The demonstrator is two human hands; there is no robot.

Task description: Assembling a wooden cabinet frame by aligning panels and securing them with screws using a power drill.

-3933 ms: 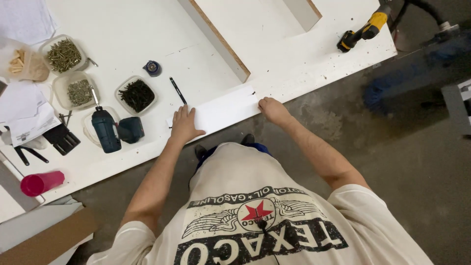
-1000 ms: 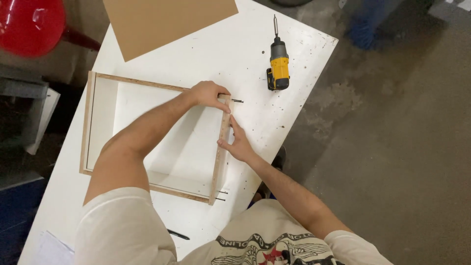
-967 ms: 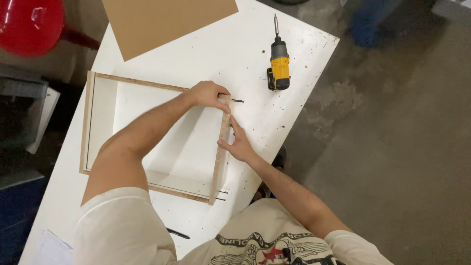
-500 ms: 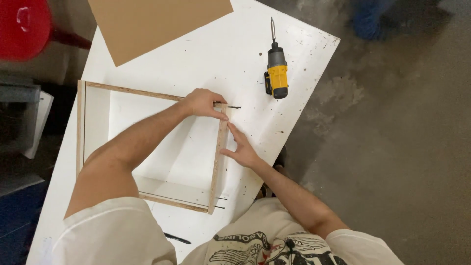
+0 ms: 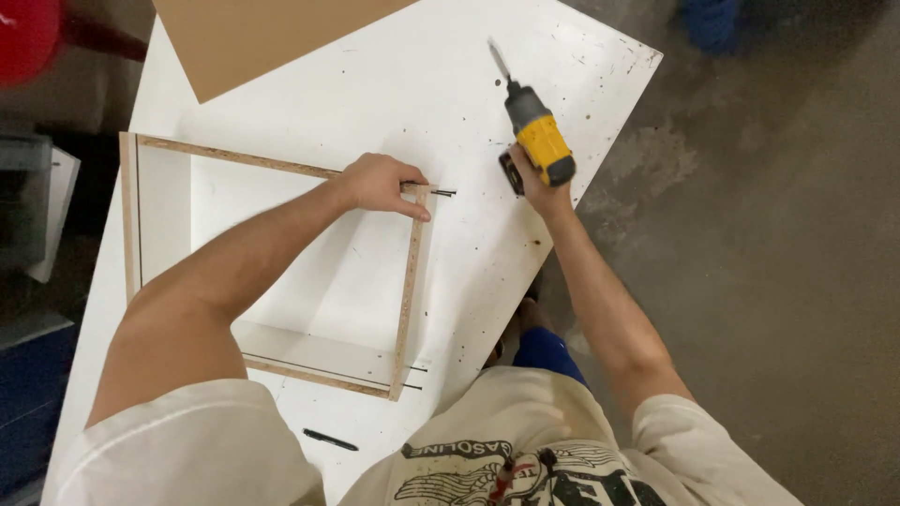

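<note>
A white box frame [image 5: 272,272] with raw chipboard edges is lying flat on the white table [image 5: 412,84], and everything else is being placed from it. At its top right corner, the left hand [image 5: 380,183] is being clenched over the joint, fingers wrapped on the edge, so that the two boards are being held square. Just outside that corner, two dark screws [image 5: 442,193] are sticking out of the side board, not yet driven home. Further to the right of the frame, the right hand [image 5: 534,183] is grasping the handle of a yellow and black drill [image 5: 532,136], which is resting on the table with its bit pointing away from the frame. Below the frame, near the table's front edge, a black pen [image 5: 330,439] is lying. To do the step well, the corner is best being pressed down firmly while the bit is being lined up straight with a screw head, so the boards are not being pushed apart.
</note>
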